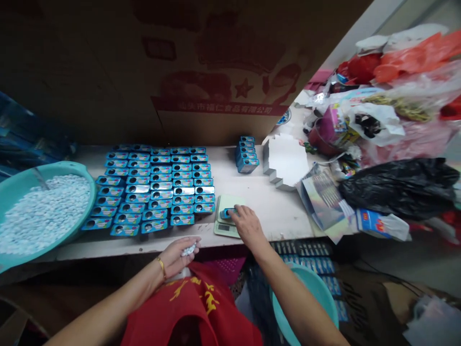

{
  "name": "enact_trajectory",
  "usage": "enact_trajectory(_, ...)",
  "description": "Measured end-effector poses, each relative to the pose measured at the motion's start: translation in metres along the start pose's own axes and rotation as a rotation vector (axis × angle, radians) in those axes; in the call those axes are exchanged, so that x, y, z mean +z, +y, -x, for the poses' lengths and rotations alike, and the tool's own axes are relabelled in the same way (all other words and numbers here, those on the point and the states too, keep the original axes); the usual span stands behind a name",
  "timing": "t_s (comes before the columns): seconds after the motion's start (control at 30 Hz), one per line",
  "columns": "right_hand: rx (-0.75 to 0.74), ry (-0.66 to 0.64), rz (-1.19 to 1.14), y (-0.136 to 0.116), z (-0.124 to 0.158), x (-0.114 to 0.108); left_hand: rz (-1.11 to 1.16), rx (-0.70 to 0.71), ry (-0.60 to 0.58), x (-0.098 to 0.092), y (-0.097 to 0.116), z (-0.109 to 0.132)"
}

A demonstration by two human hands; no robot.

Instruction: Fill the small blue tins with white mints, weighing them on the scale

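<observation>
Cupped palm up at the table's front edge, my left hand [175, 256] holds a small heap of pale blue-white tablets [188, 250]. My right hand [248, 227] reaches over a light green digital scale [220, 228], its fingers closed on a small blue box [225, 213] lying on the scale's plate. To the left of the scale stand several rows of similar blue boxes [161, 195], each with a dark oval window on top. A turquoise basin [90, 185] at the far left contains many loose tablets [46, 206], with a metal utensil stuck in them.
A short stack of blue boxes [248, 163] and a pile of flat white card [288, 161] sit behind the scale. A large cardboard carton [122, 96] walls off the back. Bags [399, 187] clutter the right; another turquoise basin [298, 307] is below the table.
</observation>
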State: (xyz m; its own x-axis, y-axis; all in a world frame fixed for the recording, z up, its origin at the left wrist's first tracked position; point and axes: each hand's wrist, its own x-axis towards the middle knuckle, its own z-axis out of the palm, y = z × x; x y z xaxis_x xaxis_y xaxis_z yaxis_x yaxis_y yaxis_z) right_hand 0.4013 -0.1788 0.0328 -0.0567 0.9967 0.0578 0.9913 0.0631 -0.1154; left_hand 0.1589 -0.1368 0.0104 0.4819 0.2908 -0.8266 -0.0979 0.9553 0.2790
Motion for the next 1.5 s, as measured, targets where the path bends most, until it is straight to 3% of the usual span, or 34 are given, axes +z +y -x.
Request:
enact_trajectory(0.1,0.122,0.130,-0.189,-0.011,0.020,-0.002,0.015,-0.016,-0.012,0.002,-0.001,0.003)
enact_trajectory(0.17,0.152,0.170,-0.368,-0.032,0.035,-0.004,0.018,-0.032,-0.041,0.004,-0.004,0.005)
enact_trajectory(0.23,0.100,0.119,-0.525,-0.063,0.047,-0.005,0.010,-0.044,-0.104,0.005,-0.009,0.005)
enact_trajectory(0.33,0.030,-0.043,-0.584,-0.105,0.055,-0.002,-0.023,-0.047,-0.200,0.008,-0.018,0.006)
enact_trajectory(0.43,0.042,-0.138,-0.618,-0.119,0.056,0.004,-0.078,-0.059,-0.264,0.011,-0.023,0.009)
enact_trajectory(0.67,0.012,-0.208,-0.779,-0.103,0.054,0.012,-0.127,-0.064,-0.375,0.016,-0.021,0.017)
enact_trajectory(0.83,0.044,-0.177,-0.687,-0.109,0.058,0.016,-0.156,-0.057,-0.367,0.013,-0.023,0.016)
enact_trajectory(1.0,0.089,-0.135,-0.774,-0.108,0.060,0.018,-0.163,-0.046,-0.395,0.012,-0.023,0.015)
enact_trajectory(1.2,0.157,-0.083,-1.024,-0.103,0.065,0.018,-0.192,-0.109,-0.307,0.007,-0.022,0.011)
enact_trajectory(1.3,0.312,0.056,-1.155,-0.084,0.067,0.025,-0.132,-0.121,-0.198,0.004,-0.022,0.008)
enact_trajectory(1.4,0.581,0.274,-1.102,-0.045,0.063,0.038,-0.044,-0.119,-0.132,0.003,-0.014,0.006)
enact_trajectory(1.5,0.747,0.404,-1.063,-0.003,0.054,0.055,0.061,0.011,-0.084,0.002,0.015,0.013)
